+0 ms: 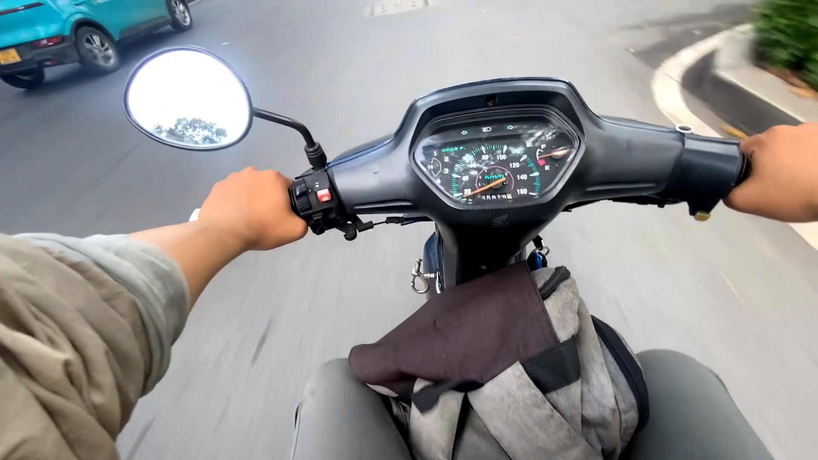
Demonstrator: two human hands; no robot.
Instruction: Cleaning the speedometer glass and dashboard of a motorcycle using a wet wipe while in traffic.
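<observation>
Black handlebar (630, 153) — both hands grip it.

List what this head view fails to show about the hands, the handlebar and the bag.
- Left grip: hidden inside the closed left hand.
- Right hand: partly cut off by the frame's right edge, so its fingers and the throttle grip are unseen.
- Speedometer: glare on the glass; the needle's reading is too small to tell.
- Bag: its bottom is cut off by the lower edge, its contents covered.
- Road: motion-blurred.
</observation>
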